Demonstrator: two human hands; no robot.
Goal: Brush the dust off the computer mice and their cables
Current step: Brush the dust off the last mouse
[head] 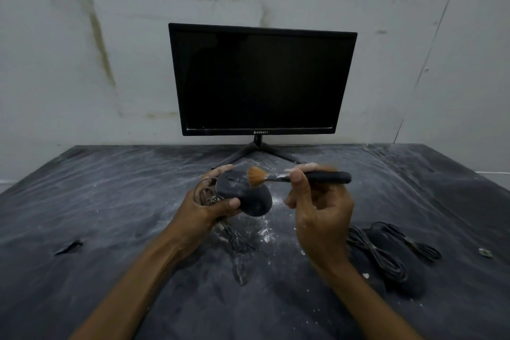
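Dusty black plastic covers the table [110, 201], where a dark monitor [262, 80] stands at the wall. In front of the monitor, the left hand [204, 207] holds a black mouse [248, 199], fingers curled around it and its coiled cable [204, 193]. Right of that mouse, the right hand [317, 212] pinches a brush [298, 177], bristles touching the mouse. Further right of the monitor lie 2 other mice [394, 262] with bundled cables [380, 254].

Frame center: left hand [209, 207] grips dusty mouse [245, 199] w/ cable; right hand [317, 210] holds brush [292, 177], bristles touching mouse.
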